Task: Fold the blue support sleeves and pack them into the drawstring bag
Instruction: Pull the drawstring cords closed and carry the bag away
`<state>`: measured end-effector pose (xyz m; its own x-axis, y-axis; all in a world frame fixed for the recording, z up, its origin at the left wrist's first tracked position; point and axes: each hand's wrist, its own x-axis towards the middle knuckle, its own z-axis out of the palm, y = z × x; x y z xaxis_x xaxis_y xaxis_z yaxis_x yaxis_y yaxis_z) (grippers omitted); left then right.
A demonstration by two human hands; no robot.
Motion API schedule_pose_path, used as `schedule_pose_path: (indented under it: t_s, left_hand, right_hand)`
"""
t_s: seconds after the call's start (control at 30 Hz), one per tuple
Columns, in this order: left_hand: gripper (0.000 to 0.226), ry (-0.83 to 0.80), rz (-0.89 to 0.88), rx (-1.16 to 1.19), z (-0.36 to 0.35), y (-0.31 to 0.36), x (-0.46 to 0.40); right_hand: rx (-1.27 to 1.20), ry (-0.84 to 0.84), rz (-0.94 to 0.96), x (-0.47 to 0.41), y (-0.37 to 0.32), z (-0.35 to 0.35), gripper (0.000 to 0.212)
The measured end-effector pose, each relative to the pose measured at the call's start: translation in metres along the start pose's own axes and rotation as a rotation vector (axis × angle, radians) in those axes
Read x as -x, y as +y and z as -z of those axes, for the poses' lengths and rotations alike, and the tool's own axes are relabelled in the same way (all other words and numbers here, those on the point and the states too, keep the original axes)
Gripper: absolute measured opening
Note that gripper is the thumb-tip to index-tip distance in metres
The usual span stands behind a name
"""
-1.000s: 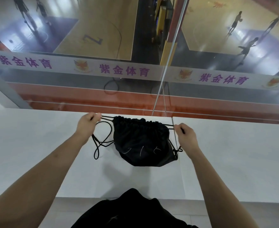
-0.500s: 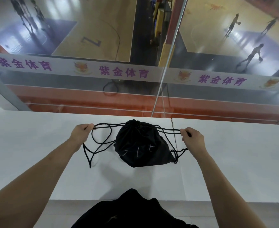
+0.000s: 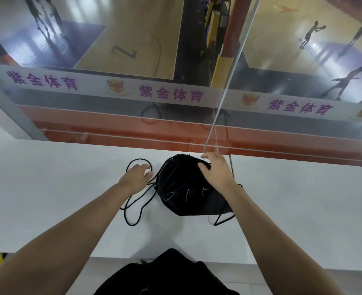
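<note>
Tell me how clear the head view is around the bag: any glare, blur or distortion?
Head view: bag dark and low in detail, both hands slightly soft; glare streaks on the glass beyond; wide-angle bending toward the edges; ledge evenly lit.

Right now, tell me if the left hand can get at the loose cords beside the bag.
Probably yes. The left hand hovers open right over the loose cords lying on the white counter, left of the drawstring bag. Nothing lies between them; the right hand rests on the bag.
</note>
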<state>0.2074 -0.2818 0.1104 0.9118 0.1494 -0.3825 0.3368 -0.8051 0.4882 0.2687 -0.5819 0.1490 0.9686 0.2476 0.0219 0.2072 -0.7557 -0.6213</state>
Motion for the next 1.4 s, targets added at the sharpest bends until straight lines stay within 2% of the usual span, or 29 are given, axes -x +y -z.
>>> schedule_pose_path:
  t_s: [0.13,0.23,0.3,0.43,0.6,0.8,0.93,1.1,1.23,1.4]
  left_hand:
    - [0.043,0.027,-0.047,-0.096,0.001,0.003,0.007]
    - [0.042,0.047,-0.030,-0.113,0.002,-0.002,0.013]
    - [0.042,0.058,-0.005,-0.114,0.003,-0.007,0.017]
    - [0.043,0.092,0.069,-0.105,0.001,-0.011,0.033]
    - [0.042,0.177,0.202,-0.047,-0.003,-0.008,0.062]
    - [0.042,0.374,0.397,0.026,-0.008,-0.013,0.129]
    - [0.043,0.516,0.547,0.074,-0.012,-0.025,0.189]
    - [0.042,0.640,0.703,0.167,-0.017,-0.054,0.272]
    - [0.043,0.728,0.794,0.168,-0.022,-0.077,0.352]
    - [0.045,0.854,0.999,0.190,-0.039,-0.110,0.466]
  right_hand:
    - [0.176,-0.105,0.114,-0.025,-0.028,-0.023,0.047]
    - [0.299,-0.211,0.090,-0.037,-0.034,-0.040,0.072]
    - [0.361,-0.272,0.062,-0.042,-0.036,-0.048,0.078]
    - [0.453,-0.310,0.080,-0.041,-0.037,-0.058,0.071]
    - [0.320,-0.316,0.254,-0.031,-0.049,-0.053,0.058]
    - [0.167,-0.368,0.510,-0.008,-0.092,-0.036,0.049]
    - [0.060,-0.398,0.671,0.014,-0.132,-0.032,0.042]
    - [-0.043,-0.527,0.834,0.055,-0.196,-0.044,0.037]
    - [-0.112,-0.645,0.961,0.105,-0.253,-0.067,0.035]
    - [-0.132,-0.777,1.114,0.191,-0.330,-0.106,0.036]
